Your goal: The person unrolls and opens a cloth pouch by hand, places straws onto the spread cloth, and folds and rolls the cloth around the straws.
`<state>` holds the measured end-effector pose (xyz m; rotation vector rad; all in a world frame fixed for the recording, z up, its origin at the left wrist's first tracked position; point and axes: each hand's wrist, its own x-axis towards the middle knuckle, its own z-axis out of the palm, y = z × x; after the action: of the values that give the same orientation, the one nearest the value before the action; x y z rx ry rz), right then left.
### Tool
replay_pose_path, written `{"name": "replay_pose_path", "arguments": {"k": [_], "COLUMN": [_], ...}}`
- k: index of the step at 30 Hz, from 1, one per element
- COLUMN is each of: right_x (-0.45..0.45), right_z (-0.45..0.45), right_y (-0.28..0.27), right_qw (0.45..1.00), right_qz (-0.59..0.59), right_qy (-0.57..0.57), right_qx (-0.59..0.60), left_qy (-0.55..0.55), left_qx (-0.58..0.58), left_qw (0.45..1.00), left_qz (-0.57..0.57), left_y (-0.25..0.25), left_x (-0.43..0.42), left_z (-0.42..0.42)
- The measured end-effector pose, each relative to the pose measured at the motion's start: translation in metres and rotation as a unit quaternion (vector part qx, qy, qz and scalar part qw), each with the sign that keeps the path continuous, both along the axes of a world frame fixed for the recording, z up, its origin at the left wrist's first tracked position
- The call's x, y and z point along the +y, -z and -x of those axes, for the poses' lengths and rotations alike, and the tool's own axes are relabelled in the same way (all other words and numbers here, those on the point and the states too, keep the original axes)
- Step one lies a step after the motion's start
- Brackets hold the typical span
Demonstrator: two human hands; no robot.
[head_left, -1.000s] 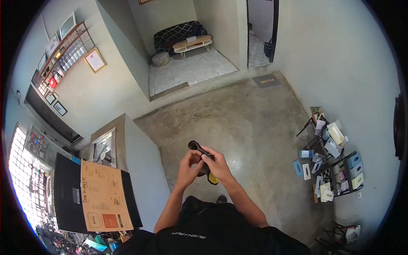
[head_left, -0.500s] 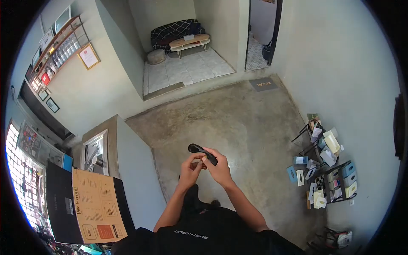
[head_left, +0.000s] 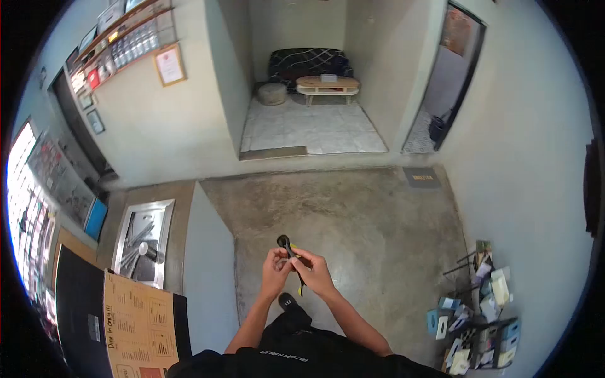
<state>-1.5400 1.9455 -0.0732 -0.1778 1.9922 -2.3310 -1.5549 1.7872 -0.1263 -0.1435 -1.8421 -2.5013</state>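
Below centre I make out a black item (head_left: 289,249), partly yellow as far as I can tell; upper centre, a dark sofa (head_left: 312,61) crossed by pale lines; lower left, a tan menu (head_left: 135,315).

Concrete floor (head_left: 359,214) is spreading out below and ahead of the left hand (head_left: 275,274) and the right hand (head_left: 314,275), leaving open room above it for passing forward or out to the right, while the black item (head_left: 288,249) they are holding is taking up the narrow gap between them. On the left, the counter wall (head_left: 211,264) and the menu board (head_left: 135,315) are limiting a wide sweep; well off to the right, heaped boxes (head_left: 500,290) are standing in the way.
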Motion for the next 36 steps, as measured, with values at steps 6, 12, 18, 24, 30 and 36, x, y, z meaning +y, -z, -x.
{"name": "replay_pose_path", "arguments": {"k": [6,12,18,24,30,36], "right_x": [-0.080,-0.162,-0.220,-0.260,-0.287,-0.315], "right_z": [0.118,0.196,0.253,0.315,0.392,0.501], "right_y": [-0.036,-0.046,-0.056,-0.053,-0.028,-0.023], "right_qw": [0.991,0.968,0.942,0.920,0.913,0.871], "right_qz": [-0.050,-0.109,-0.122,-0.132,-0.129,-0.134], "right_qy": [-0.123,-0.177,-0.235,-0.300,-0.333,-0.442], "right_qx": [0.020,0.142,0.209,0.215,0.198,0.170], "left_qy": [-0.086,-0.162,-0.203,-0.259,-0.339,-0.418], "left_qx": [0.040,0.045,0.059,0.043,0.021,0.002], "left_qw": [0.995,0.985,0.972,0.963,0.937,0.905], "left_qz": [0.009,0.038,0.102,0.065,0.084,0.085], "left_y": [-0.023,-0.045,-0.057,-0.054,-0.028,-0.044], "left_x": [-0.098,-0.168,-0.212,-0.242,-0.254,-0.268], "left_z": [0.085,0.126,0.155,0.196,0.264,0.347]}}
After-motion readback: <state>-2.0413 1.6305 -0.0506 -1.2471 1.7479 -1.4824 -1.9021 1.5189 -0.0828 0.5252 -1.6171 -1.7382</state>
